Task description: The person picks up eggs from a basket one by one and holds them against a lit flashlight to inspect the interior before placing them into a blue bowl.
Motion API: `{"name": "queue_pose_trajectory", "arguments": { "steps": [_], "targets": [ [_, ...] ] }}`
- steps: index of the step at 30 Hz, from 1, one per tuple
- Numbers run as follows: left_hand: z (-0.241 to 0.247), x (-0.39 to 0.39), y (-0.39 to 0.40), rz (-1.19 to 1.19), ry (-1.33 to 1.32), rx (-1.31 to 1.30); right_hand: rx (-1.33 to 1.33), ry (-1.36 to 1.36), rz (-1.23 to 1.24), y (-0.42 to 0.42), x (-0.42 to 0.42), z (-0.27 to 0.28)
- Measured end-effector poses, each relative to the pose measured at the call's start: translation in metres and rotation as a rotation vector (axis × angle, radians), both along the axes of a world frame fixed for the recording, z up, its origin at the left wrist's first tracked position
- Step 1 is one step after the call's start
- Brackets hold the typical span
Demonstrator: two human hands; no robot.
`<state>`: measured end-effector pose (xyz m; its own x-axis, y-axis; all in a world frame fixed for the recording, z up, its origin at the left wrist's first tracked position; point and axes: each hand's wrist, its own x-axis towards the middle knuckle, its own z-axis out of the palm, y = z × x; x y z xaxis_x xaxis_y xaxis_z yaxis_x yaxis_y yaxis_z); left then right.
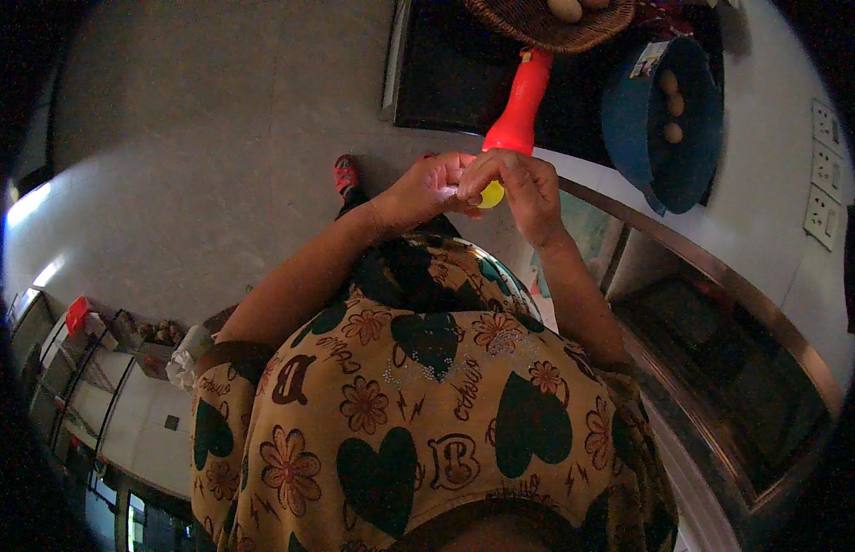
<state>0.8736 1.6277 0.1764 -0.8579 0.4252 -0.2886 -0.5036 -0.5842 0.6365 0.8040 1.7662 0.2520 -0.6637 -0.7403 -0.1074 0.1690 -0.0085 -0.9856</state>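
Note:
In front of me my right hand (pixel 520 193) has its thumb and fingers bent round a bright yellow, glowing round thing (pixel 491 195), possibly an egg lit from behind. My left hand (pixel 441 186) meets it from the other side, its fingers curled above and below the same thing. White light falls on the left palm. A red flashlight (pixel 517 103) points its wide head at my hands; that end is hidden behind my right fingers. Its handle rests on the black countertop panel (pixel 441 76).
Beyond the flashlight stands a wicker basket (pixel 537 31) with eggs (pixel 565 10). A blue basin (pixel 627 117) at the right holds several eggs (pixel 674 105). Wall sockets (pixel 824 172) are farther right. Below the counter sits a dark-fronted cabinet (pixel 717 366). A metal-rimmed basin (pixel 506 272) is near my waist.

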Motion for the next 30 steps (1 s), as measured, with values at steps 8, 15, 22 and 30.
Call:
{"name": "queue_pose_trajectory", "arguments": {
  "steps": [8,15,22,30],
  "targets": [
    [0.004,0.001,0.001,0.060,0.148,-0.262,-0.016,-0.002,0.025,0.001,0.001,-0.001],
    [0.011,0.001,-0.003,-0.017,0.096,-0.177,0.057,-0.006,0.058,0.007,0.001,0.000],
    [0.039,0.005,-0.024,-0.075,0.035,0.057,0.307,0.739,0.121,0.020,-0.003,0.063],
    [0.093,-0.016,-0.015,-0.033,0.041,0.054,0.541,1.065,0.087,0.028,0.008,0.081]
  ]
}}
